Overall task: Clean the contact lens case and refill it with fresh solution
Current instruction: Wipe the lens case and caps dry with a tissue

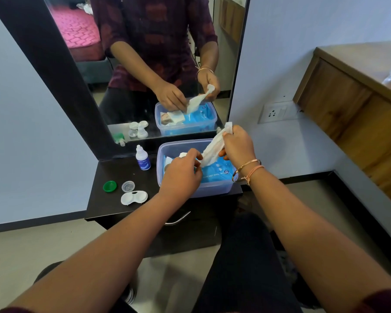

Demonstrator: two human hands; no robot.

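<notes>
White wet wipe (212,152) is stretched btwn both hands, above a clear plastic tub (212,192). R hand (237,146) has its fingers curled round the wipe's upper end, w/ a bunched tip sticking out above the fist. L hand (182,175) pinches the lower end, thumb and fingertips together, right where the wipe meets the blue wet-wipes pack (219,175) lying in the tub. R wrist wears a metal bangle (246,166) and a thread band.

Contact lens case (134,198), white w/ two wells facing up, lies on the dark dresser top (104,206), left of the tub and near the front edge; neither hand touches it. Just behind it sits a clear round cap (128,186), and further left a green cap (109,186), both apart from the case. Solution bottle (142,158), white w/ a blue label, stands upright at the back of the top, just beside the tub's left wall, nozzle uncapped.

Mirror (145,64) behind repeats the hands, tub and case. Wall socket (274,112) is on the right wall, beside a wooden cabinet (348,105).
</notes>
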